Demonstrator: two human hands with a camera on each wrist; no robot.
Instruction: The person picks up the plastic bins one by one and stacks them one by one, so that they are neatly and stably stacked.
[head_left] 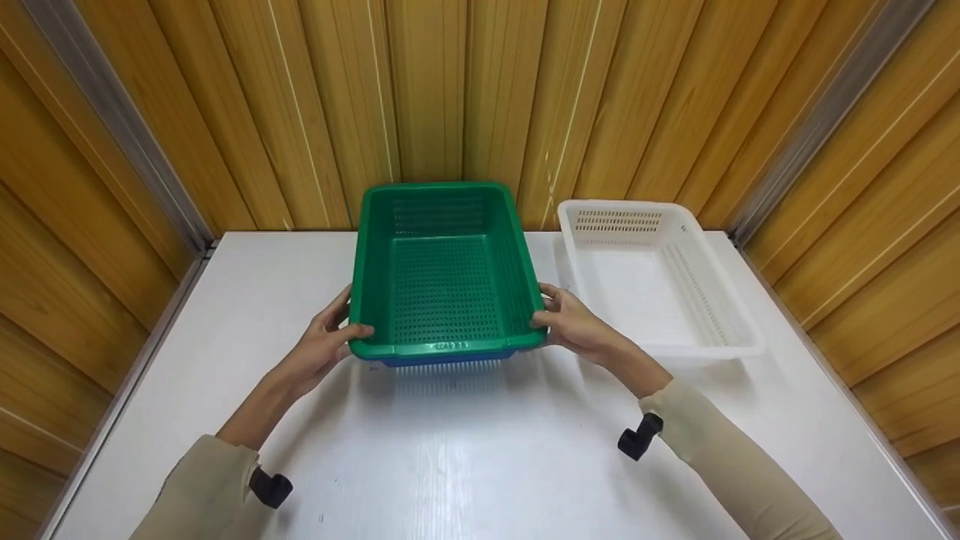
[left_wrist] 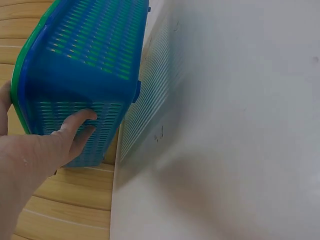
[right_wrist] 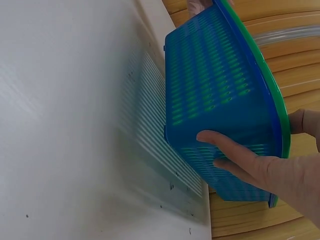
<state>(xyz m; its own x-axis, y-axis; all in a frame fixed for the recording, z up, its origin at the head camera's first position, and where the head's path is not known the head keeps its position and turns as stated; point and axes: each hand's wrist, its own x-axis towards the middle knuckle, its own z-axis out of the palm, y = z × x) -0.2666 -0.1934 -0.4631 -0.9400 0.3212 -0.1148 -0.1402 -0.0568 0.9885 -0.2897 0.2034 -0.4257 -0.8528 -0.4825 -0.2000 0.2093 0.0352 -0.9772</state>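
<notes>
A green plastic basket (head_left: 442, 289) sits nested inside a blue basket (left_wrist: 80, 75), whose slotted walls show in both wrist views. My left hand (head_left: 324, 343) grips the near left corner, thumb over the green rim and fingers against the blue side. At the near right corner my right hand (head_left: 576, 322) holds the pair the same way, its fingers spread along the blue wall (right_wrist: 225, 120). The nested baskets are tilted, and the blue base casts a striped reflection on the white table beneath.
To the right, a white slotted basket (head_left: 645, 292) stands on the white table (head_left: 450, 465). Wood-look panel walls (head_left: 435, 90) rise behind and at both sides, with grey metal posts at the corners. Small dark cameras (head_left: 641, 436) are strapped at the sleeve cuffs.
</notes>
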